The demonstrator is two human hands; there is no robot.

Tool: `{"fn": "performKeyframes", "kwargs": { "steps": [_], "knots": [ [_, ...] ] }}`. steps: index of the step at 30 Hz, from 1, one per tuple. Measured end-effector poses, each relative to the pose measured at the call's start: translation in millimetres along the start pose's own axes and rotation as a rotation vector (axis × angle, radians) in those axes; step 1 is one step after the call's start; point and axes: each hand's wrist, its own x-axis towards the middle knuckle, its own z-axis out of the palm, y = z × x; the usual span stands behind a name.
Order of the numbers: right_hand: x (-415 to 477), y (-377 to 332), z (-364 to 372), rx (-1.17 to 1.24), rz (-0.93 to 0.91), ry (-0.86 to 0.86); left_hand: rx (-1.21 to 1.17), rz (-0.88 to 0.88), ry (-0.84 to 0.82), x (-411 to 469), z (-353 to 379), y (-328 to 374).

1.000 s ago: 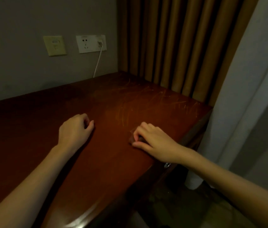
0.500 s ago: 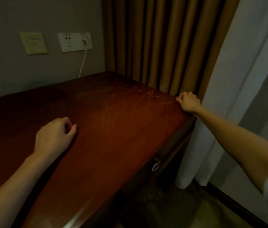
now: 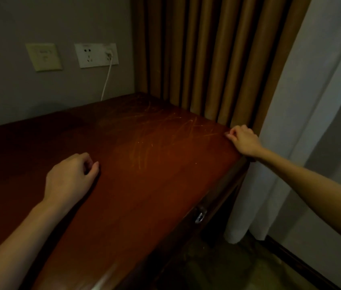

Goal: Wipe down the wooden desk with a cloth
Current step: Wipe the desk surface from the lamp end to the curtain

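Desk (image 3: 155,185) corner by curtain (image 3: 207,59) bears right hand (image 3: 244,141), fingers curled, grip unclear; left hand (image 3: 71,178) rests loosely curled mid-surface.

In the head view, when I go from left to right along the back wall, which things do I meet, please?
beige wall plate → white socket → brown curtain → white curtain

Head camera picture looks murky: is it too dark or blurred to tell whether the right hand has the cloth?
Head view: dim throughout, the wooden desk darkest at its left, one glare streak on its near edge; soft but not smeared; the right hand at the far corner shows curled fingers, yet no cloth can be made out.
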Motion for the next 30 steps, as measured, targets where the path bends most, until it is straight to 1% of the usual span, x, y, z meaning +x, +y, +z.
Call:
{"fn": "performKeyframes", "kwargs": {
  "steps": [2,5,8,12,14,16,19,22,24,27,29,30],
  "knots": [
    [-5,-1,2,-0.037,0.003,0.027,0.007,-0.001,-0.001,0,1,0],
    [-41,-30,1,-0.026,-0.135,-0.028,0.019,-0.016,0.007,2,4,-1],
    [-100,-91,6,-0.014,-0.390,-0.105,0.031,-0.006,0.030,2,6,0],
    [-172,-181,14,0.104,-0.791,-0.240,0.015,-0.002,0.054,1,6,-1],
    [-176,-213,24,0.110,-0.891,-0.260,0.008,-0.003,0.072,1,8,-3],
    [-158,-239,39,0.104,-0.872,-0.252,-0.009,-0.004,0.079,2,8,-5],
    [-109,-253,59,0.065,-0.722,-0.259,-0.012,-0.005,0.070,1,7,-5],
    [-68,-224,57,0.058,-0.554,-0.230,-0.013,0.000,0.070,-1,6,-4],
    [-61,-191,46,0.040,-0.485,-0.197,-0.015,-0.003,0.061,-2,6,-4],
    [-82,-155,31,0.004,-0.470,-0.191,-0.024,-0.009,0.053,-2,5,-3],
    [-112,-158,27,-0.007,-0.516,-0.187,-0.027,-0.007,0.050,-1,4,-3],
    [-128,-168,28,0.006,-0.569,-0.185,-0.031,-0.010,0.045,-1,4,-2]
  ]
}}
